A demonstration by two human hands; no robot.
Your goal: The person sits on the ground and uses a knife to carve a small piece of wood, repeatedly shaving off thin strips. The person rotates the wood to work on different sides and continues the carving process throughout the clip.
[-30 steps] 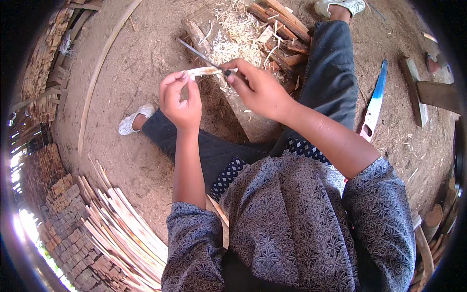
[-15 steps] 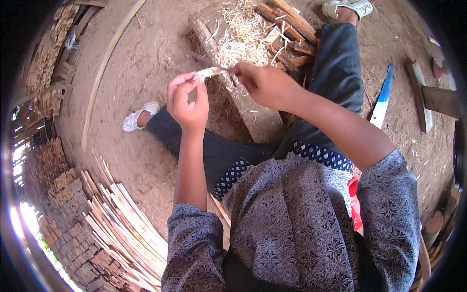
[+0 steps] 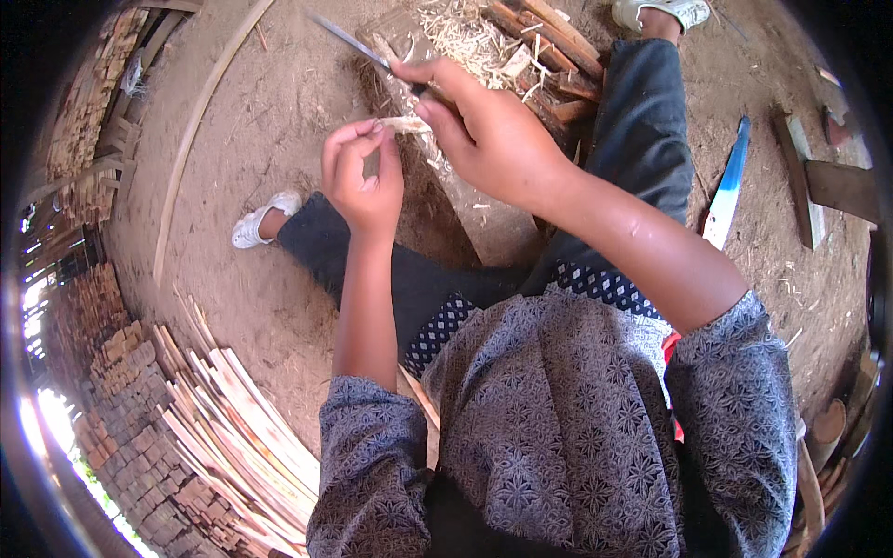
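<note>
My left hand (image 3: 365,181) pinches a small pale piece of wood (image 3: 402,124) between thumb and fingertips. Closed around a knife handle, my right hand (image 3: 498,139) is just to the right of that piece. The knife's narrow grey blade (image 3: 352,40) points up and to the left, past the wood. Most of the handle is hidden in my fingers. Below both hands lies a thick plank (image 3: 498,228) between my legs, with pale wood shavings (image 3: 456,45) heaped over its far end.
Reddish-brown wood pieces (image 3: 556,54) lie right of the shavings. A tapered blue-and-white blade (image 3: 728,186) rests on the dirt beyond my right leg. Long pale strips (image 3: 246,409) and stacked wood (image 3: 139,409) fill the lower left. One curved strip (image 3: 200,116) lies at left.
My right hand has turned and come closer, so the knife blade now swings up and left, above the wood piece. The left hand has barely moved.
</note>
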